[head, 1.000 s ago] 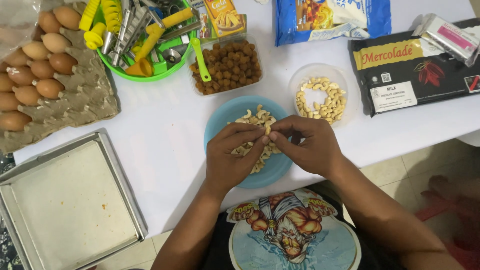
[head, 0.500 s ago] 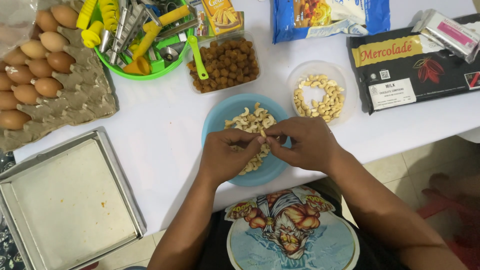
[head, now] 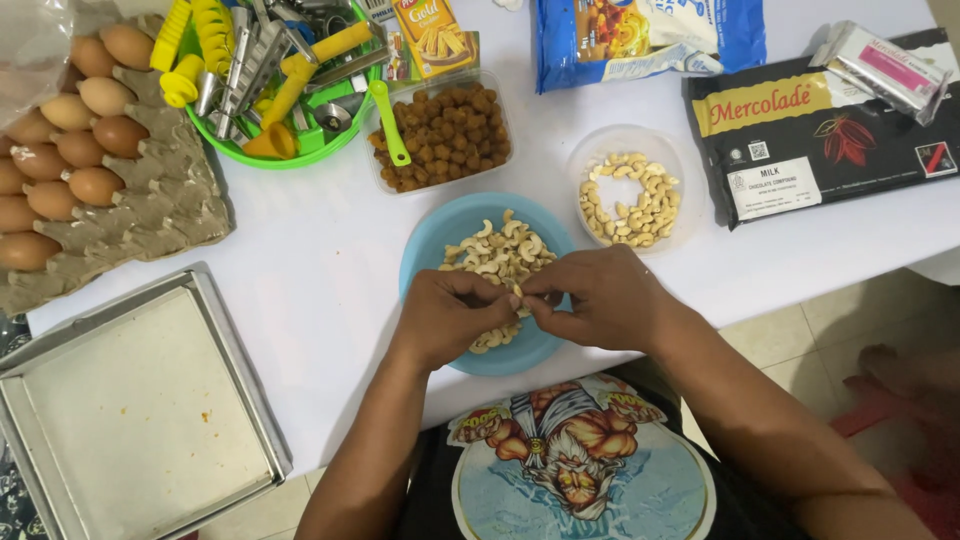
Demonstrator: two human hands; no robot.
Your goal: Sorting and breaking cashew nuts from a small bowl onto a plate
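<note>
We've got one cashew [head: 517,291] pinched btwn both grips, left hand [head: 447,312] & right hand [head: 597,297] fingertips pressed on it just over the blue plate [head: 430,245]: light, hard, brittle, prob. slippery, so hold its ends.

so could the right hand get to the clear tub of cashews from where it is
Probably yes. The right hand is over the blue plate, pinching a cashew together with the left hand. The clear tub of cashews sits just beyond it, uncovered, with bare table between.
</note>
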